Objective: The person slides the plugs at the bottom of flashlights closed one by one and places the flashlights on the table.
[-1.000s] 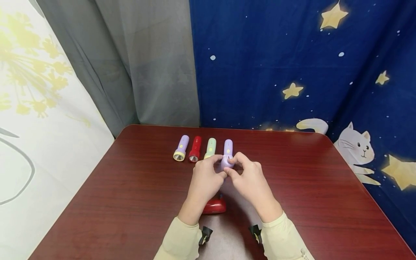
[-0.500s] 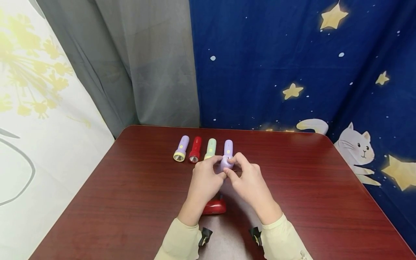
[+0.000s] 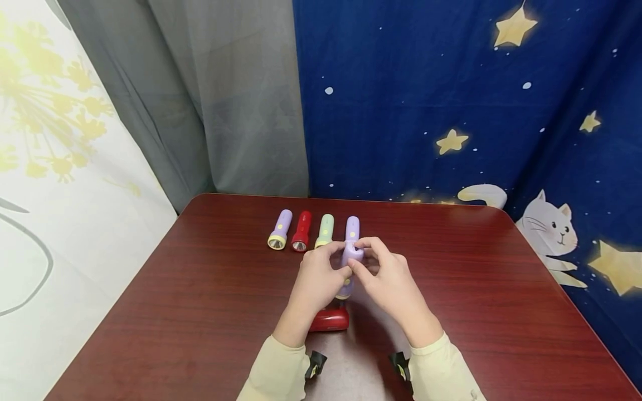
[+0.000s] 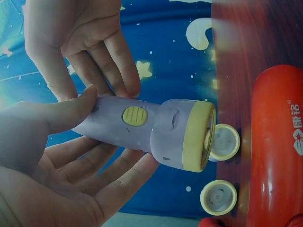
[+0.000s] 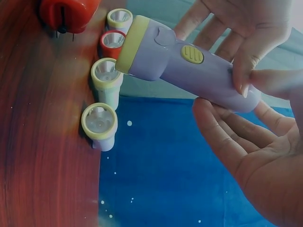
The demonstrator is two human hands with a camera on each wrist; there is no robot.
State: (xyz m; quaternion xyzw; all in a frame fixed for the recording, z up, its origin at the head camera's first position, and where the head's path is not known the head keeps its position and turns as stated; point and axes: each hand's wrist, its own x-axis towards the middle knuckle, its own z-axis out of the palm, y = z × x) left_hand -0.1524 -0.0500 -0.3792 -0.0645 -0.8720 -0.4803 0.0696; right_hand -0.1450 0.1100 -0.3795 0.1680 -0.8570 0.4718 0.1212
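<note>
Both hands hold a light-purple flashlight (image 3: 353,254) above the table, its tail toward the far side. The yellow rim at its head and the ridged yellow switch show clearly on the flashlight (image 4: 130,116) in the left wrist view. My left hand (image 3: 320,278) grips the body, thumb on top and fingers beneath. My right hand (image 3: 393,281) pinches the rounded tail end between thumb and fingers. In the right wrist view the flashlight (image 5: 189,71) lies slanted, with the left hand (image 5: 251,28) on its far side.
Behind the hands lie a purple flashlight (image 3: 282,225), a red flashlight (image 3: 302,227), a green flashlight (image 3: 326,225) and another purple flashlight (image 3: 353,224), in a row. A glossy red object (image 3: 331,319) with white lettering sits near the forearms on the brown table (image 3: 200,301).
The held flashlight has tilted and shifted slightly right, so its switch and head now show below the hands. My right hand has moved a little right, its fingers repositioned on the tail.
</note>
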